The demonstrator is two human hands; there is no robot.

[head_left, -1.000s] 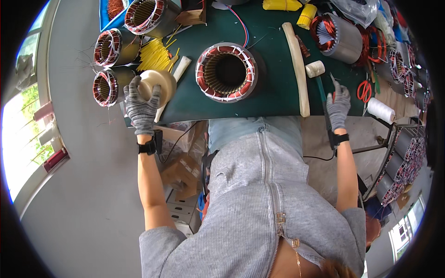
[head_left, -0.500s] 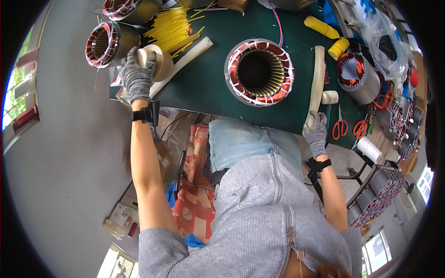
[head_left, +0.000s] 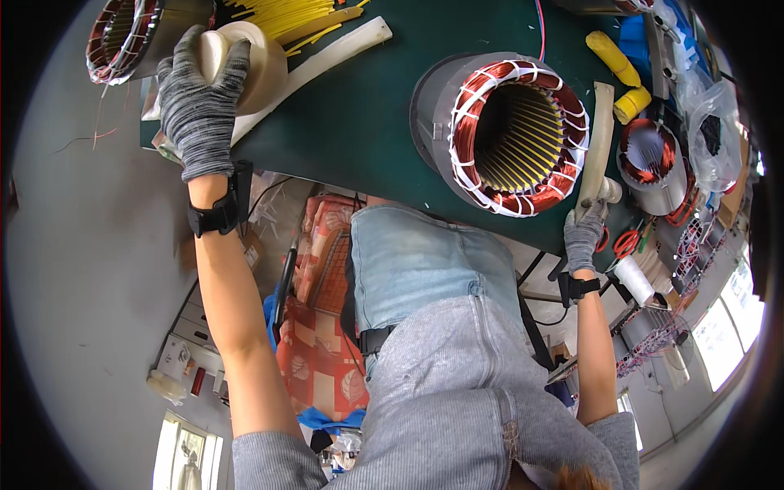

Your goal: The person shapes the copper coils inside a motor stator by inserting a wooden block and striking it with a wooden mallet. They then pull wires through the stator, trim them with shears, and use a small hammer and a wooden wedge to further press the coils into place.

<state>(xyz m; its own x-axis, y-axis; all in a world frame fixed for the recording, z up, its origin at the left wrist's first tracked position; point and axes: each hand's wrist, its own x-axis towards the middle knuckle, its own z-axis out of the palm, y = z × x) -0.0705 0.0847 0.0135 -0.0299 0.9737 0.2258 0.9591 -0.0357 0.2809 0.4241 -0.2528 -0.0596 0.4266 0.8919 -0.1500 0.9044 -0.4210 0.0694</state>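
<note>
My left hand, in a grey knitted glove, has its fingers and thumb closed around a beige tape roll at the table's left. A pale bar lies beside the roll. My right hand, gloved alike, closes on the near end of a second pale, slightly curved strip near the right edge. A small white roll sits against those fingers. Between my hands stands a motor stator with red copper windings laced in white cord and yellow slot liners inside.
Yellow slips and another stator are at the far left. Yellow rolls, a smaller stator, red-handled scissors and a white thread cone crowd the right. The green table's front edge runs before my lap.
The view has shifted, so the central stator looks larger and farther right, with more of its side showing. Both hands stay at the same things, the left at the tape, the right at the strip.
</note>
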